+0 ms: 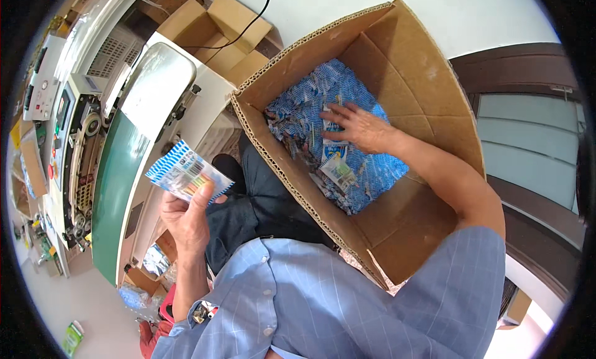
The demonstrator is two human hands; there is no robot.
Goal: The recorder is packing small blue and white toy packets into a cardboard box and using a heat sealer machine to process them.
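Observation:
Between the thumb and fingers of my left hand [188,225] is a small flat packet [186,171] with blue and white stripes along one end. Its clear part shows slim coloured sticks inside. I hold it outside the large cardboard box [428,73], left of its near wall. Inside that box, many blue-and-white striped packets [338,79] stand tightly in rows. My right hand [366,130] reaches in with fingers spread, palm down over the packets. Its fingertips seem to touch a packet lying flat. Just below, a loose packet [338,172] lies with its clear side up.
A green conveyor belt [115,216] on a white frame runs along the left, beside a machine with rollers [84,154]. Behind stands a smaller open cardboard box [226,45], crossed by a black cable [251,27]. A dark-framed cabinet or door [528,141] is at the right.

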